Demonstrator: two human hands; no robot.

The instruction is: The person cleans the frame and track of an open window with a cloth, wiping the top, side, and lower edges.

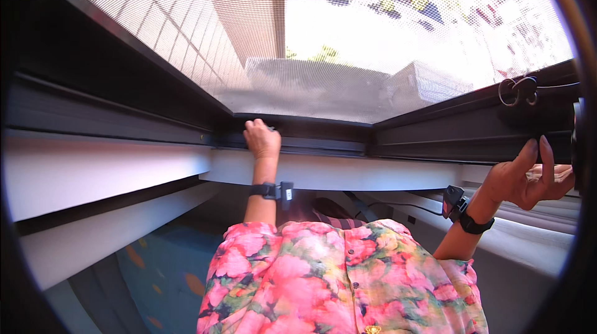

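Note:
My left hand [262,138] is curled at the dark lower rail [322,133] of a window frame, near its left corner. A small greyish thing [271,128] shows beside the knuckles; whether the fingers grip it is hidden. Beyond the rail stretches a mesh insect screen [322,87]. Over at the right, my right hand [531,175] is raised with thumb and forefinger upright and apart, just below the dark right side of the frame [447,136]. Its other fingers reach toward a dark upright edge [577,147] at the picture's rim; contact is unclear.
A bent wire [517,90] loops over the right frame side. White sill edging [336,171] runs below the dark frame. Pale fabric folds [536,241] hang at the right, and blue patterned cloth [163,278] lies lower left. Each wrist wears a strapped device [285,194].

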